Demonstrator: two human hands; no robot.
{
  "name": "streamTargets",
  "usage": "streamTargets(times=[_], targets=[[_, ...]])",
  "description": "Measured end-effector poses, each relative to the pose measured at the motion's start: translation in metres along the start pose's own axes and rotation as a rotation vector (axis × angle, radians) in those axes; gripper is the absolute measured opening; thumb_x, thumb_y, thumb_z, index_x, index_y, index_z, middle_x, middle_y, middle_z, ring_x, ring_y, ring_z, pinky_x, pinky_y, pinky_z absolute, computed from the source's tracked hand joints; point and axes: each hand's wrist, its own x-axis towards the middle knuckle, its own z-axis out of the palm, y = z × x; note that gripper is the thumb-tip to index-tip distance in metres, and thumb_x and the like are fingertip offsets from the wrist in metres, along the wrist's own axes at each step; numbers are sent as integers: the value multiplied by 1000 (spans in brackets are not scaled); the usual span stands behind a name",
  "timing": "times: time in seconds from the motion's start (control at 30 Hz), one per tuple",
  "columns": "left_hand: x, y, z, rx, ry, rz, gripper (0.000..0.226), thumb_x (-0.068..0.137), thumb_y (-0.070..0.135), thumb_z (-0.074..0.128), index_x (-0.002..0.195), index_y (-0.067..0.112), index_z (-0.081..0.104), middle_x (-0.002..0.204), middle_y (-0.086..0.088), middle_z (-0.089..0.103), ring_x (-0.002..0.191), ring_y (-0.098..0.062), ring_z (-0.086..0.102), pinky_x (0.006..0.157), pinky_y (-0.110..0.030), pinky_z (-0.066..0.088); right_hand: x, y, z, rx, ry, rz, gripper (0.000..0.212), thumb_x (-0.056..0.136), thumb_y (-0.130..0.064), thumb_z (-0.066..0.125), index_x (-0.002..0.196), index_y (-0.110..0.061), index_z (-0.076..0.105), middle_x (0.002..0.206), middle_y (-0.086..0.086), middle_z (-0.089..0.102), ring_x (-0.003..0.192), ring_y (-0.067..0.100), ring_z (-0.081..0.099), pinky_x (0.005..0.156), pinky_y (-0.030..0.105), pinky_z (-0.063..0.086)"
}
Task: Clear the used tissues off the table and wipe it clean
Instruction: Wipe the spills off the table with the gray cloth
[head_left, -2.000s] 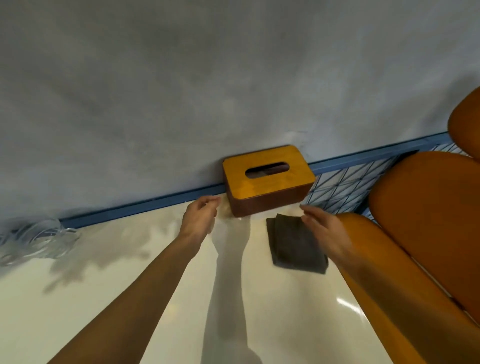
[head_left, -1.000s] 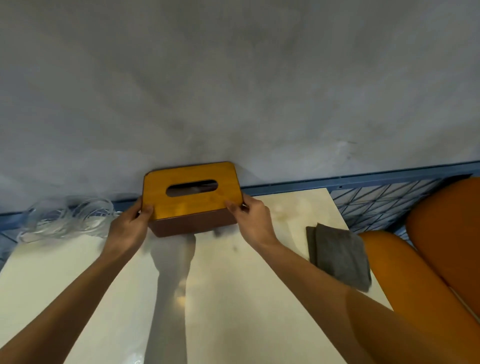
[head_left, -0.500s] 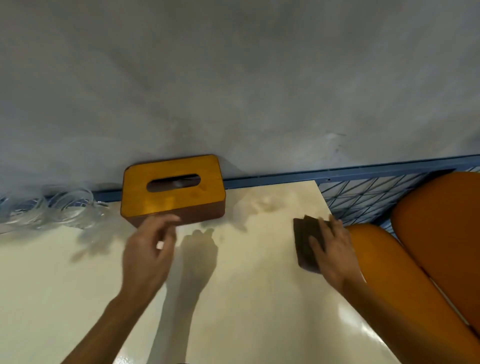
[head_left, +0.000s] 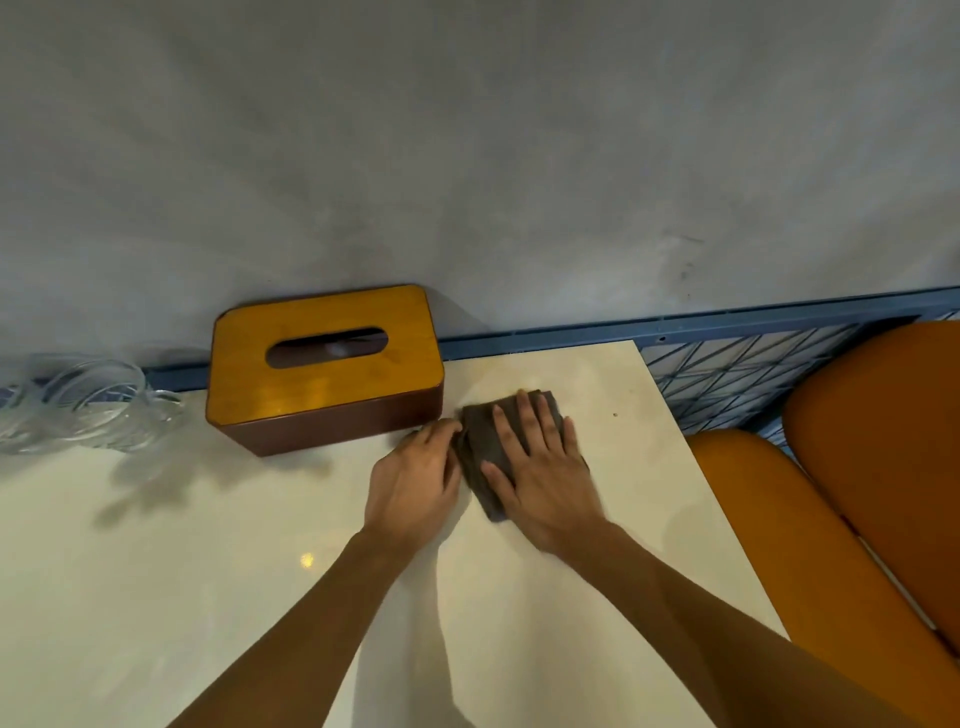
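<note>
The right hand (head_left: 540, 467) presses spread fingers flat on the grey cloth (head_left: 479, 436) on the worktop (head_left: 208, 571), while the left hand (head_left: 413, 480) curls against its left edge, grip unclear.

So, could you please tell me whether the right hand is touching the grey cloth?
Touching. The head view shows the right hand lying flat and spread on top of the grey cloth, covering most of it, with no gap between them.

Dim, soft shadows, glare spot (edges warped).
</note>
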Motion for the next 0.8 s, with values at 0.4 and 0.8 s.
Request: streamTargets(times=[0.4,0.8], targets=[[0,-7,12,-18,34,-42,41,98,24,46,138,18,48,128,-3,63,109,-20,62,92,-35,51,59,68,-8,-126,-9,29,66,97,-59,8,152,-30,-12,161,5,-18,147,24,-19,120,51,-5],[-2,-9,11,34,29,-40,36,98,23,44,132,17,54,130,-3,61,111,-22,62,89,-35,52,57,73,-6,-11,-7,-104,55,102,-50,13,153,-37,-3,162,-1,-11,148,20,-16,120,45,-8]])
